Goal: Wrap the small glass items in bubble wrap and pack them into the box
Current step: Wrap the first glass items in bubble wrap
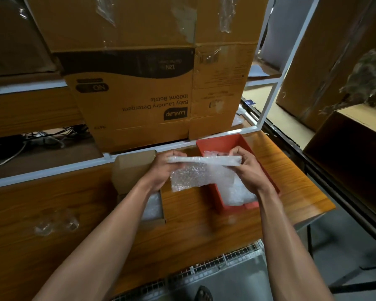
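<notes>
Both hands hold one sheet of bubble wrap (pixel 195 177) in the air above the wooden table (pixel 74 203). My left hand (pixel 161 172) grips its left end and my right hand (pixel 248 170) its right end; the top edge is stretched flat and the rest hangs down. Beneath my left forearm sits a small open cardboard box (pixel 135 170) with bubble wrap inside. A red tray (pixel 221 144) at the right holds more bubble wrap. Small clear glass items (pixel 54 222) lie on the table at the left. Whether glass is inside the held sheet I cannot tell.
A large upside-down cardboard carton (pixel 150 101) stands on the white shelf frame (pixel 52 170) right behind the table. More cartons fill the shelves and the right side. Cables (pixel 41 137) lie at the back left. A wire grid (pixel 204 268) runs below the table's front edge.
</notes>
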Tool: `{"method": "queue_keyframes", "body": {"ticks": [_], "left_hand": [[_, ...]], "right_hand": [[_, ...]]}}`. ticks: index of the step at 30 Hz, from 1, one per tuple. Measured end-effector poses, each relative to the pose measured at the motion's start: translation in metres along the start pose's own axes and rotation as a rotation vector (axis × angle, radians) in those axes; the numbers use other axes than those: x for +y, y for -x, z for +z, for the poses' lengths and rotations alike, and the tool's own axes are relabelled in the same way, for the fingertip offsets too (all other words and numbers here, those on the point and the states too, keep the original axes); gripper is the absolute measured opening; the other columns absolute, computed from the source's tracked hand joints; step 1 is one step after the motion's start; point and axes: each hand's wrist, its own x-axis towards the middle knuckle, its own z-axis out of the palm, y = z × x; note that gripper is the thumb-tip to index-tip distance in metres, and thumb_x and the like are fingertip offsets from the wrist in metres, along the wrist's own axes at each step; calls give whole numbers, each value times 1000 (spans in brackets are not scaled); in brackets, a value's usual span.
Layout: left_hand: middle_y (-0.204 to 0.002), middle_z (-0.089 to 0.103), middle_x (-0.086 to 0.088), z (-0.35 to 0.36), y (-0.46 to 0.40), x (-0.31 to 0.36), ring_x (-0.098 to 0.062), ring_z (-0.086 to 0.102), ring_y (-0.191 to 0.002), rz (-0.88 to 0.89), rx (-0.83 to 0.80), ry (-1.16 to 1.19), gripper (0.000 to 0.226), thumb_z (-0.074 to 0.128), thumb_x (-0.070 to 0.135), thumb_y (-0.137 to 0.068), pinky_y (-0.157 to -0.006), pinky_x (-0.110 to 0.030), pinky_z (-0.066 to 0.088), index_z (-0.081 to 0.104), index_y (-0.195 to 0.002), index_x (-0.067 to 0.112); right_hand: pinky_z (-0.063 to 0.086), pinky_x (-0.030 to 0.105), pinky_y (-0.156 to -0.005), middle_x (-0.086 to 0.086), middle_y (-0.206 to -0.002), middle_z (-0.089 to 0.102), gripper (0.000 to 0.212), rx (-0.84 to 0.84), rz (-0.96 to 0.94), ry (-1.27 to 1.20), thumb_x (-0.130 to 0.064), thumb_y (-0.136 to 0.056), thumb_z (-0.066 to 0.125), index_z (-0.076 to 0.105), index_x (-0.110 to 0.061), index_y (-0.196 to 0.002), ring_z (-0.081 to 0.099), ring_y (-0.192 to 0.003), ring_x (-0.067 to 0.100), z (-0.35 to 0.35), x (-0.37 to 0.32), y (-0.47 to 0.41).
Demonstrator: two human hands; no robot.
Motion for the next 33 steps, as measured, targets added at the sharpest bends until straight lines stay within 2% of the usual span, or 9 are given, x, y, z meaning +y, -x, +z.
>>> {"method": "queue_keyframes", "body": {"ticks": [5,9,12,14,17,21,23,28,33], "left_hand": [[-119,71,-18,-35,24,-9,-27,70,-106,61,20,-87,24,76,-7,-85,-90,-36,60,70,-106,4],[-112,74,-19,-59,40,-12,-28,70,-100,44,80,-113,27,77,-14,-82,-89,-43,59,73,-95,10],[-106,77,-8,-77,53,-15,-24,74,-100,12,95,-134,33,69,-21,-85,-83,-37,63,75,-92,11],[-106,78,0,-89,61,-19,-15,76,-101,10,67,-171,35,64,-22,-89,-83,-31,64,77,-93,11],[-110,77,4,-103,72,-27,-5,75,-95,-14,70,-204,42,58,-22,-92,-92,-39,62,78,-93,15],[-114,77,1,-113,81,-35,-17,75,-103,-5,88,-137,49,63,-19,-92,-89,-49,63,78,-84,27],[-114,77,1,-117,86,-35,-21,74,-108,3,101,-86,46,66,-16,-92,-86,-50,65,78,-85,28],[-115,77,-1,-120,102,-29,-9,74,-94,25,81,-85,44,55,-21,-94,-67,-27,58,78,-95,16],[-119,78,-2,-128,105,-24,-20,72,-116,41,78,-33,32,60,-12,-97,-97,-39,60,80,-100,12]], "right_hand": [[56,32,-76,7,-100,72,38,-14,-1,1,16,-84,75,61,-1,-115,65,-90,19,39,-1,12],[56,25,-68,4,-87,74,24,12,-12,5,16,-87,72,67,1,-104,68,-77,13,66,2,24],[52,24,-76,-1,-90,72,34,33,-30,61,25,-87,60,74,-5,-96,65,-81,8,81,5,32],[54,23,-75,3,-93,72,28,24,-30,32,18,-85,61,73,-6,-94,68,-82,8,92,3,40],[56,22,-69,7,-98,71,16,-52,-32,6,4,-88,64,66,0,-104,70,-84,9,108,-4,53],[62,42,-76,20,-113,71,42,-138,31,-27,-2,-86,74,59,-13,-124,72,-94,29,122,3,61],[61,49,-81,22,-117,72,41,-135,36,23,0,-87,76,63,-16,-122,71,-98,34,129,7,62],[59,45,-80,28,-112,71,18,-68,-14,10,3,-88,73,74,-8,-102,71,-97,34,132,2,65],[59,34,-85,18,-115,74,19,-118,-17,23,2,-86,67,77,-8,-98,71,-104,23,129,-9,54]]}}
